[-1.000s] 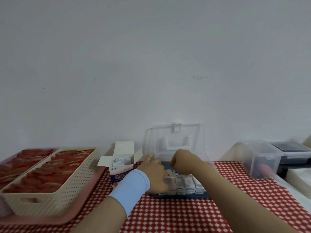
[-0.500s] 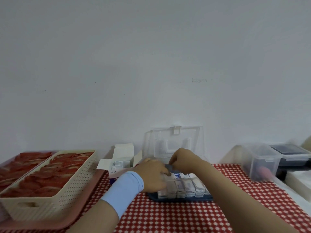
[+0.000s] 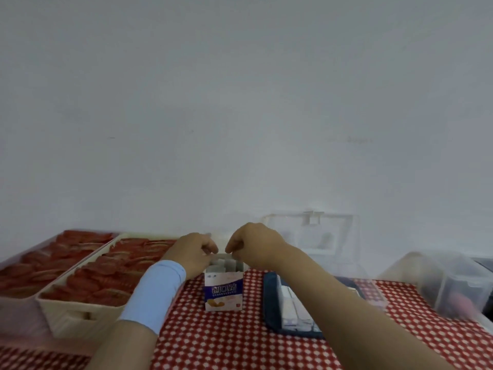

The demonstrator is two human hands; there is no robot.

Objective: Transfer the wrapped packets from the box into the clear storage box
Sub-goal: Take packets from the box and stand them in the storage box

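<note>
- Hands first: both have left the clear storage box, where they were tidying a row half a second ago, and now meet over the open top of the small snack carton.
- The left hand, with a pale blue wristband behind it, and the right hand both have their fingers curled down at the carton's mouth. Motion blur hides whether either pinches a packet or a flap, so the grip cannot be told.
- Judged from this, one batch is stowed and the person is back at the source for the next pick-up.
- The carton stands upright on the red checked cloth, just left of the storage box. Its long axis is vertical, its printed face is toward the wearer and its mouth faces up.
- Wrapped packets left inside it appear to stand on end, tops showing between the two hands.
- Stowed packets sit in a row on the storage box's navy base, the row running away from the wearer. Its clear lid is propped open behind.
- More packets remain, so the transfer looks unfinished.
</note>
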